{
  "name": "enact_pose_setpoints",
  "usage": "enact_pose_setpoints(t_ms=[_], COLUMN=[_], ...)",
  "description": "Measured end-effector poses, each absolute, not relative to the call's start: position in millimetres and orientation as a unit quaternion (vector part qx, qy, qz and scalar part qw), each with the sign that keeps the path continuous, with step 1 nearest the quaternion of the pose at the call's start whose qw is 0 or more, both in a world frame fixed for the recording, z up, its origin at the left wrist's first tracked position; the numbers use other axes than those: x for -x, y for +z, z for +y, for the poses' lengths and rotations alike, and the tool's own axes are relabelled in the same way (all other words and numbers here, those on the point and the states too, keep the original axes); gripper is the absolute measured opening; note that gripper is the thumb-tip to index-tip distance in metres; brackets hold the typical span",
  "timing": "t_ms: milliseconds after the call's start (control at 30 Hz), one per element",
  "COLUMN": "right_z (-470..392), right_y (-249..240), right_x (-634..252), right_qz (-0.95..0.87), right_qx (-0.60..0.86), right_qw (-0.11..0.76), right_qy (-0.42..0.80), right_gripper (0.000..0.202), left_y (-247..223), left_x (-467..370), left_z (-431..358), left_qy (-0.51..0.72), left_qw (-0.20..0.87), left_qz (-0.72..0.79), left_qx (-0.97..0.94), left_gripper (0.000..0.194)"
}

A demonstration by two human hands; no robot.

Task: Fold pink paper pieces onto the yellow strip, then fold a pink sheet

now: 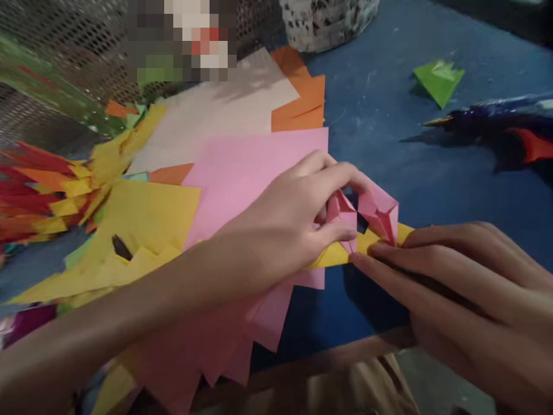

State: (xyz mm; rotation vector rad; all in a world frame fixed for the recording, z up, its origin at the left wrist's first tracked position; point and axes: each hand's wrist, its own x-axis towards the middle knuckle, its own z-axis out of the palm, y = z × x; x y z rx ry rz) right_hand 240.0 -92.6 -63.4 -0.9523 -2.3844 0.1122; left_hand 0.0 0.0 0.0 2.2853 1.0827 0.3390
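The right hand (453, 288), at five o'clock, lies with fingers flat and extended, pressing a yellow strip (337, 253) near the table edge (328, 357). The left hand (294, 219) pinches the folded pink paper piece (375, 213) at centre. Bare blue table (389, 138) lies open toward one o'clock.

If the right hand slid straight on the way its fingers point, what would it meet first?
The right hand points leftward; its fingertips already press the yellow paper strip, and next comes the left hand pinching the pink folded piece.
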Motion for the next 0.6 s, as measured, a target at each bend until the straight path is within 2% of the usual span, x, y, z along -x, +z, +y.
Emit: enact_pose_setpoints(t_ms=[100,200,300,433,600], right_z=[-90.1,-90.0,-91.3,-91.6,-89.9], right_y=[-62.1,-61.5,-62.7,-65.7,-65.1], right_x=[-239.2,-239.1,-239.9,-240.5,-240.0], right_qz=[-0.878,-0.878,-0.882,-0.883,-0.882], right_qx=[0.362,0.36,0.356,0.353,0.352], right_qw=[0.31,0.312,0.304,0.306,0.311], right_qy=[0.044,0.052,0.051,0.043,0.04], right_gripper=[0.033,0.031,0.031,0.031,0.034], left_y=[5.2,11.4,11.0,-2.2,-13.0], left_x=[7.8,20.0,32.4,40.2,40.0], left_z=[-6.6,-15.1,-23.9,-32.6,-38.0], left_qy=[0.164,0.189,0.157,0.086,0.078], left_qw=[0.218,0.158,0.102,0.047,0.004], left_qz=[0.435,0.402,0.31,0.251,0.258], left_qx=[-0.858,-0.882,-0.932,-0.963,-0.963], left_gripper=[0.044,0.027,0.021,0.047,0.05])
